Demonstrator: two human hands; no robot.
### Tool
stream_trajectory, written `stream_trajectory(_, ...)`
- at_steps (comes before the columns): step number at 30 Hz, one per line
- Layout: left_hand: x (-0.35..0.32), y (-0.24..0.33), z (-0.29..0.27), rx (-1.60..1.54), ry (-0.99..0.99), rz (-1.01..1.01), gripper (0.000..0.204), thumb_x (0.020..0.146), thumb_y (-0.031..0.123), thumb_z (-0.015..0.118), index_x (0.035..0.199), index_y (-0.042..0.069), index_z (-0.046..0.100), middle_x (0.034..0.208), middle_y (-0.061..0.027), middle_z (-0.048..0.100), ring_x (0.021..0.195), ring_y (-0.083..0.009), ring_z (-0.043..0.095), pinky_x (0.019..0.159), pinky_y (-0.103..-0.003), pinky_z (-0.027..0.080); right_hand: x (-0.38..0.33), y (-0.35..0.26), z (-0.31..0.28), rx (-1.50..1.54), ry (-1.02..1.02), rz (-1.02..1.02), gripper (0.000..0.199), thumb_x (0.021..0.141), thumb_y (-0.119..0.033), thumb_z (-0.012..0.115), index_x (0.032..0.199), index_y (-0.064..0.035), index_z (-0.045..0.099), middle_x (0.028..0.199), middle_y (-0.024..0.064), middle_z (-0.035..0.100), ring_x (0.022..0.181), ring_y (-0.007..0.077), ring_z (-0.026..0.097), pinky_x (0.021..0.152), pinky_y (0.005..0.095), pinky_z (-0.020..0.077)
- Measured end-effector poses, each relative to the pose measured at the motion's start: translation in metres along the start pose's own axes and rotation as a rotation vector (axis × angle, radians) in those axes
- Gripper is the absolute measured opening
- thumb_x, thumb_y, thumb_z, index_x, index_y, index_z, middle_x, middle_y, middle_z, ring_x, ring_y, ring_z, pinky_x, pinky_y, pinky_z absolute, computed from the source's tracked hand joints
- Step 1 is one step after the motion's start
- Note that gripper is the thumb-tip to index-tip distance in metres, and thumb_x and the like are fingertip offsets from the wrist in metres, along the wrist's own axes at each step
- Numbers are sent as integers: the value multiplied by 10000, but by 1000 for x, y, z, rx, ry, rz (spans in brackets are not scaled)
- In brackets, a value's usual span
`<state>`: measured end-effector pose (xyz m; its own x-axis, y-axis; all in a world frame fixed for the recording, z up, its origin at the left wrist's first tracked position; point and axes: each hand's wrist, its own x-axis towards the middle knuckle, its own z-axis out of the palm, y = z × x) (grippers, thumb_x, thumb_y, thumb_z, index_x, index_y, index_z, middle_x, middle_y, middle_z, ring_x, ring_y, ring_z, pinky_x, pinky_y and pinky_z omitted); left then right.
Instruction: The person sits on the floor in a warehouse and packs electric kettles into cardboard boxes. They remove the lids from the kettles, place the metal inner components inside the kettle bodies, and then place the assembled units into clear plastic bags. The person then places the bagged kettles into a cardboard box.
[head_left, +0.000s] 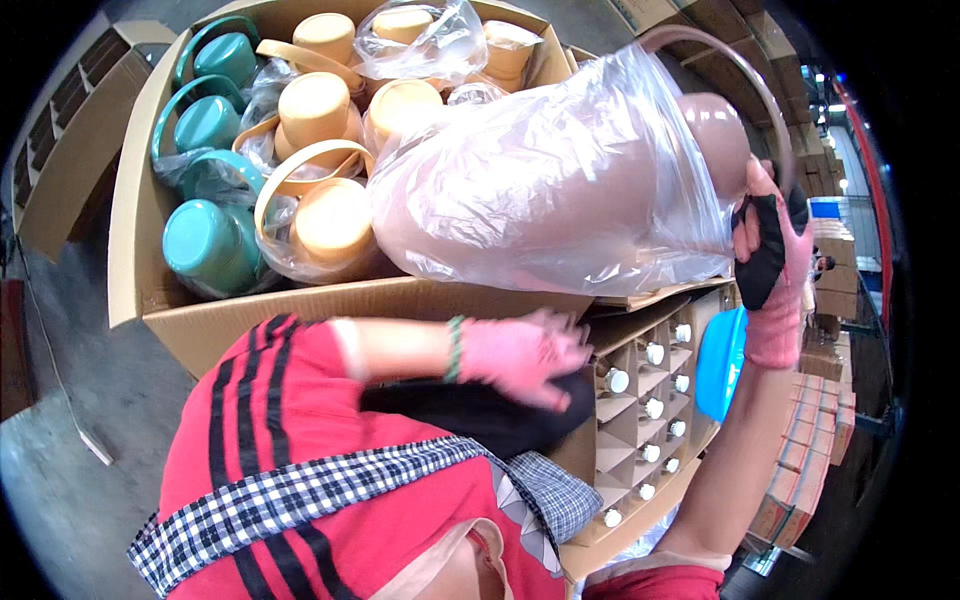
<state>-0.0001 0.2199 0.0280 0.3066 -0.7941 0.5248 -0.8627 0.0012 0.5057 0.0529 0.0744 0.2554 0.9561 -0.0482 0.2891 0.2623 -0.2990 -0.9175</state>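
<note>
A large mauve vacuum flask (520,190), loosely wrapped in a clear plastic bag (640,120), lies tilted across the right part of an open carton (250,325). My right hand (770,240), in a pink and black fingerless glove, grips it at the lid end, beside its looped handle (745,70). Just below the flask, my left hand (525,355) in a pink glove has its fingers spread and holds nothing; it is slightly blurred. Teal flasks (205,240) and orange flasks (330,220) with looped handles stand upright in the carton, several of them bagged.
A divided carton (625,440) of white-capped bottles stands close in front of me, with a blue basin (722,360) beside it. An opened carton (90,150) sits at far left. Stacked boxes (800,450) line the right side. A cable (60,360) crosses the floor.
</note>
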Motion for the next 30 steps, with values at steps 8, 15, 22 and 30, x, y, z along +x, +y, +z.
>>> stream_trajectory(8, -48, -74, -145, -315, 781, -535, 213, 808, 146, 445, 925, 10, 558, 842, -53, 551, 851, -155, 524, 749, -284, 412, 11, 1, -12, -173, -87, -195, 299, 805, -145, 553, 1065, -1, 518, 821, 96, 606, 486, 97, 532, 409, 188, 412)
stream_trajectory(15, -95, -200, -83, -273, 130, -625, 283, 807, 110, 416, 1054, 28, 527, 918, -55, 601, 861, -156, 526, 764, -293, 395, -10, 4, 16, -447, -299, -441, 500, 750, -204, 631, 1156, 8, 431, 1018, 101, 545, 747, 129, 566, 600, 214, 467)
stream_trajectory(22, -86, -199, -111, -660, 211, -908, 286, 841, 172, 406, 1066, 42, 525, 951, -34, 585, 848, -118, 518, 738, -265, 394, -12, 2, 22, -312, -340, -153, 588, 713, -254, 665, 1176, 4, 409, 1080, 132, 529, 901, 173, 564, 717, 248, 486)
stream_trajectory(30, -77, -151, -126, -983, 481, -1050, 300, 880, 242, 395, 1079, 58, 523, 988, -10, 566, 834, -76, 508, 708, -232, 393, -8, -1, 35, -267, -98, 0, 391, 811, -170, 557, 1149, -4, 450, 949, 74, 562, 782, 105, 559, 644, 185, 455)
